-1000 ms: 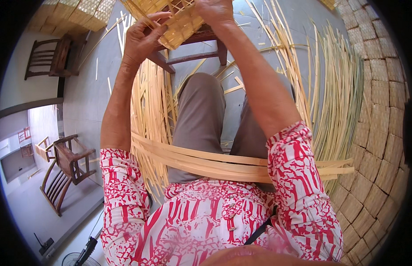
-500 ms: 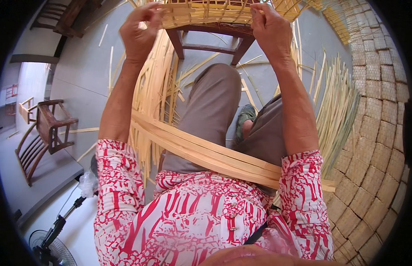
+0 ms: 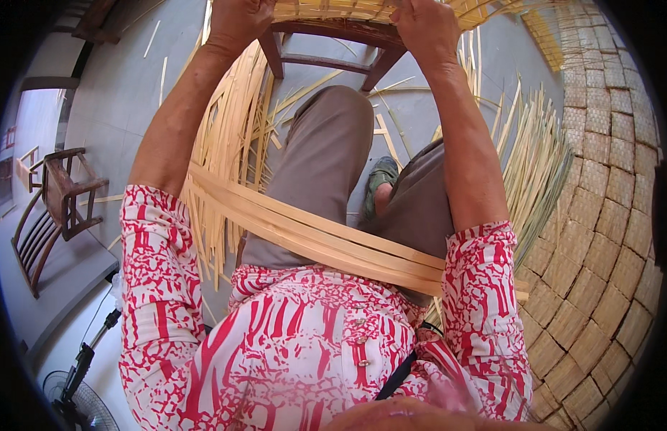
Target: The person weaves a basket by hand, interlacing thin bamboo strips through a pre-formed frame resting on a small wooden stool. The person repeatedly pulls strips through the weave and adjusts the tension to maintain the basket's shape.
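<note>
A yellow openwork piece of woven bamboo (image 3: 333, 9) lies on a dark wooden stool (image 3: 348, 30) at the top edge, mostly cut off by it. My left hand (image 3: 240, 20) is closed at its left end, the fingertips partly out of view. At the right end, my right hand (image 3: 428, 30) has its fingers curled on the near edge of the weave. Across my lap rests a small bundle of flat bamboo strips (image 3: 312, 233), running from beside my left knee to under my right sleeve.
Long bamboo strips (image 3: 229, 122) cover the floor left of my legs. A sheaf of thin greenish splints (image 3: 538, 154) lies at the right. Beyond it are rows of stacked woven squares (image 3: 599, 237). A wooden chair (image 3: 60, 194) and a fan (image 3: 78, 402) stand at the left.
Both hands have moved up and away from me, partly past the top edge. My left fingers, looser and blurred before, are now closed at the weave. The whole view has shifted slightly.
</note>
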### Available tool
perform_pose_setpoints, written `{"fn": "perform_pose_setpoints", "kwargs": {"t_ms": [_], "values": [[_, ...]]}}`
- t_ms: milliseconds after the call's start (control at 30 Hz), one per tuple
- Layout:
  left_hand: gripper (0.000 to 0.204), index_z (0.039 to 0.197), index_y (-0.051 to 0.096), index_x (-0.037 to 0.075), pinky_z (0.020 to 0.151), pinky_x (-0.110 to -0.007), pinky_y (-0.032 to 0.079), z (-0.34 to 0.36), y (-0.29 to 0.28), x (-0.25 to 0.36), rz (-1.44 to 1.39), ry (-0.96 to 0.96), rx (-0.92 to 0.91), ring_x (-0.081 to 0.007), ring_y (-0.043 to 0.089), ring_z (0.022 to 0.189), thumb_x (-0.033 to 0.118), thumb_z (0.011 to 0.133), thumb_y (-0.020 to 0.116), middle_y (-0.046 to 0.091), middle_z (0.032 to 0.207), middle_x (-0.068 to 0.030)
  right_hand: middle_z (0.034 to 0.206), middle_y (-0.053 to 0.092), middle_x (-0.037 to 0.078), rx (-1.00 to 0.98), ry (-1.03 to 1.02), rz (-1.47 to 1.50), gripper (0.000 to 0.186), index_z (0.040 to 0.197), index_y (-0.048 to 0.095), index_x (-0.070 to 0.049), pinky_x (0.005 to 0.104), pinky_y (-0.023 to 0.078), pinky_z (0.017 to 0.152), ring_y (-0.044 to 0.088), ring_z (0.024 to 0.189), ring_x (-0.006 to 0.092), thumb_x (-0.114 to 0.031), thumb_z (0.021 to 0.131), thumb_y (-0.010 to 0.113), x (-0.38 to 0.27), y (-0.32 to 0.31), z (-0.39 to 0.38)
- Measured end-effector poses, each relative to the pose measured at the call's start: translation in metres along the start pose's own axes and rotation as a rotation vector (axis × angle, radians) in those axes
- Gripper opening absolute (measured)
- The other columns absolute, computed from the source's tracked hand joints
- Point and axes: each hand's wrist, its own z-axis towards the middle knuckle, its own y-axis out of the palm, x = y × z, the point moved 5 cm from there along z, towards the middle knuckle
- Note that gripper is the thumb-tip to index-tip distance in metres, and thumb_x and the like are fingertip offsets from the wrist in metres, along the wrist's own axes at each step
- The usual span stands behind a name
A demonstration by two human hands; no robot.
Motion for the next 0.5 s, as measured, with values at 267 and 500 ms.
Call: {"fn": "perform_pose_setpoints", "kwargs": {"t_ms": [267, 500], "values": [[0.023, 0.113, 0.07, 0.011, 0.071, -0.042, 0.057, -0.012, 0.029, -0.055, 0.225, 0.099, -0.081, -0.0371, 0.07, 0.086, 0.025, 0.096, 0.064, 0.072, 0.098, -0.0153, 0.085, 0.076, 0.005, -0.237, 0.045, -0.149, 0.029, 0.125, 0.066, -0.022, 0.0411, 0.056, 0.077, 0.073, 0.086, 0.0256, -0.024, 0.099, 0.053, 0.02, 0.029, 0.008], [0.035, 0.129, 0.06, 0.01, 0.074, -0.034, 0.057, -0.061, 0.004, 0.003, -0.097, -0.237, -0.245, -0.0205, 0.071, 0.081, 0.012, 0.095, 0.067, 0.072, 0.091, -0.009, 0.085, 0.075, 0.011, -0.163, 0.114, 0.332, 0.034, 0.128, 0.065, -0.018, 0.0408, 0.057, 0.076, 0.073, 0.08, 0.0259, -0.017, 0.096, 0.054, 0.02, -0.008, -0.018]]}}
